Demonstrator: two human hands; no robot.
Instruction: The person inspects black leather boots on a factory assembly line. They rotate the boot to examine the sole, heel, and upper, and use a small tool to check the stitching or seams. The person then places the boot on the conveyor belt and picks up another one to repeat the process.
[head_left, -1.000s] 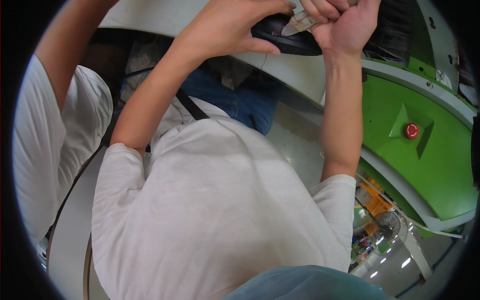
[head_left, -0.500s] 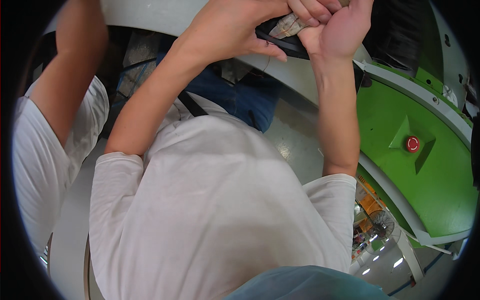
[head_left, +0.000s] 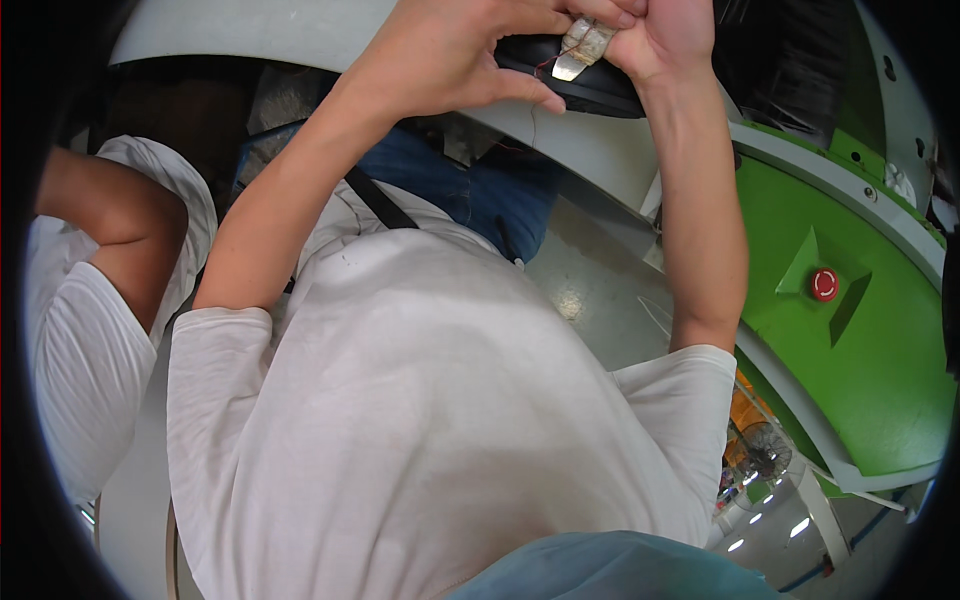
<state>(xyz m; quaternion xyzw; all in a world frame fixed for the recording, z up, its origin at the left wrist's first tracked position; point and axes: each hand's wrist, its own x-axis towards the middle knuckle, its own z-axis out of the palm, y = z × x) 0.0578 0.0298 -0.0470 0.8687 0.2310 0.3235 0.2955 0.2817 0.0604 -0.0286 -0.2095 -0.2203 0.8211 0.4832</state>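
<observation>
Black shoe (head_left: 600,93) held over the near edge of the surface (head_left: 240,32)

On my head feed, the left grip (head_left: 455,50) is closed on the shoe's left end, with the thumb lying along its lower side and the fingers reaching over the top; I cannot follow every fingertip. My right grip (head_left: 665,40) is curled around a tape-wrapped blade (head_left: 588,42), whose flat, pale end slants down and to the left across the shoe. Much of its handle is hidden in the hand. I cannot tell whether the blade's end touches the shoe or sits just above it, nor whether the shoe rests on the surface or is lifted from it.

Thin thread (head_left: 533,125) hangs by the left thumb and drops across the near edge. Below that edge I see the wearer's blue jeans (head_left: 415,170).

Beyond the surface's right end stands a green machine housing (head_left: 860,390) bearing a round red push button (head_left: 824,285). Past the housing's lower edge I make out a fan (head_left: 765,450). To the far left is a co-worker's bent arm (head_left: 130,210) in a white sleeve (head_left: 90,350).
</observation>
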